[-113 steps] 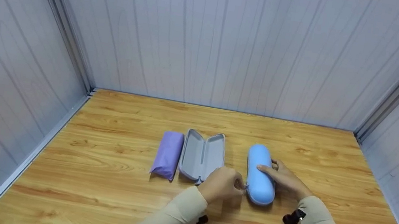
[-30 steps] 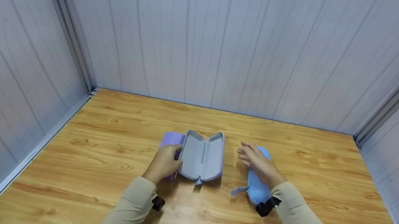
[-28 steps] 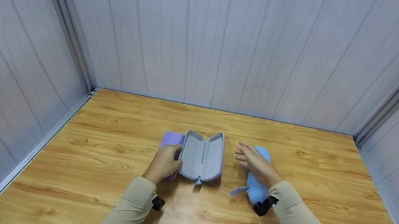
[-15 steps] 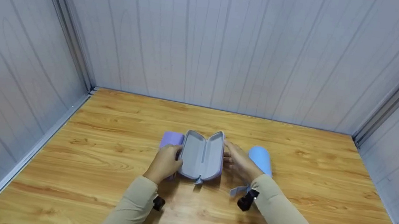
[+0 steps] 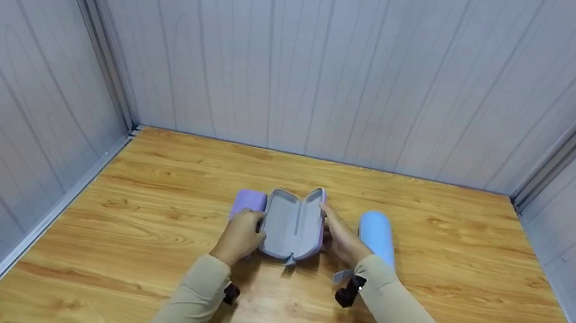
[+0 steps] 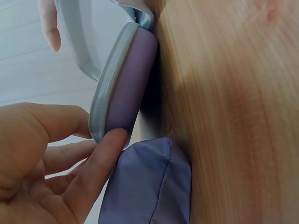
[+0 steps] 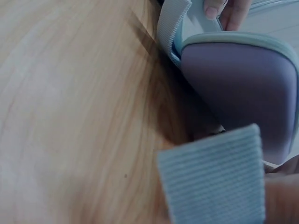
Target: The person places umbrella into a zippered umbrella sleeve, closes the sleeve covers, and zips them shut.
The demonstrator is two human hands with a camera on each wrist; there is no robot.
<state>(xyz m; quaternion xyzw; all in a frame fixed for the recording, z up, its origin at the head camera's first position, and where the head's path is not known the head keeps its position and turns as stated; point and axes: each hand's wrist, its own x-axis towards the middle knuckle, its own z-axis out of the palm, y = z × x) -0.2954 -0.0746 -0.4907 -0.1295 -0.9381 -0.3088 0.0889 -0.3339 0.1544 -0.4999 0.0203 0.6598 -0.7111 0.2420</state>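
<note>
A zippered glasses case (image 5: 282,227), purple outside and grey inside, lies spread open on the table. My left hand (image 5: 239,237) pinches its left rim; in the left wrist view the thumb and finger of that hand (image 6: 51,154) meet across the zipper edge. At the opposite side, my right hand (image 5: 342,236) holds the right half by its outer edge, that half standing more steeply. The right wrist view shows the purple shell (image 7: 243,79) close up, with most of the right hand hidden. Just left of the case lies a purple wrapped pouch (image 5: 250,202), partly behind my left hand.
A closed blue case (image 5: 377,236) lies to the right, partly behind my right wrist. Its woven pull strap (image 7: 215,182) sticks out near the right hand. Panel walls (image 5: 304,60) enclose the wooden table (image 5: 135,253) at the back and sides.
My left hand went from the blue case's strap to the open case's left rim. More recently, my right hand moved left off the blue case onto the right half, which tilts up slightly more.
</note>
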